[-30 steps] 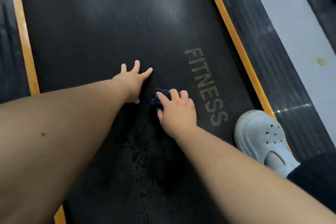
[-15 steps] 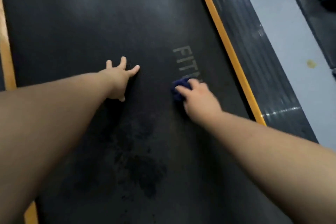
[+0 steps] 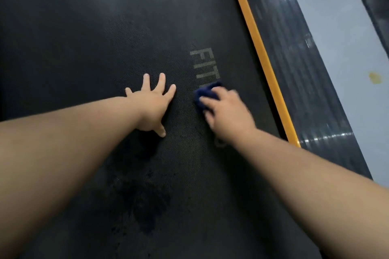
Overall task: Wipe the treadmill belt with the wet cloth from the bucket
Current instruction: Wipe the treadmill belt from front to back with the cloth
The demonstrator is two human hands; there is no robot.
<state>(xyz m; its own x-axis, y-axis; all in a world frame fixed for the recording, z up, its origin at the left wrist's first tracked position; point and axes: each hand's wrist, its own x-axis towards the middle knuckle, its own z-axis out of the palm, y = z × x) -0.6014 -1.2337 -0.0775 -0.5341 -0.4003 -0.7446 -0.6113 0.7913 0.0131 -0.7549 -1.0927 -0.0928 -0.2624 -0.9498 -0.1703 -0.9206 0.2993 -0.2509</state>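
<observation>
Wiping of a black textured treadmill belt (image 3: 105, 27) with a small dark blue cloth (image 3: 207, 92)

Two bare forearms reach forward from the bottom of the view onto the belt. The right hand (image 3: 229, 113), slightly blurred, presses the cloth down on the belt, its grip curled over the top of the fabric. The cloth sits at the near end of grey printed lettering (image 3: 205, 65), where the letters "FIT" show. It is near the orange edge strip (image 3: 259, 48) on the belt's right side. The left hand (image 3: 150, 105) lies flat on the belt just beside the cloth, not touching it, its grip spread wide and holding nothing. Between the forearms, nearer the viewer, is a darker, wet-looking patch (image 3: 145, 202). Beyond the orange strip run a dark ribbed side rail (image 3: 305, 80) and a pale grey floor (image 3: 341, 27) with a small yellowish spot (image 3: 375, 78).
</observation>
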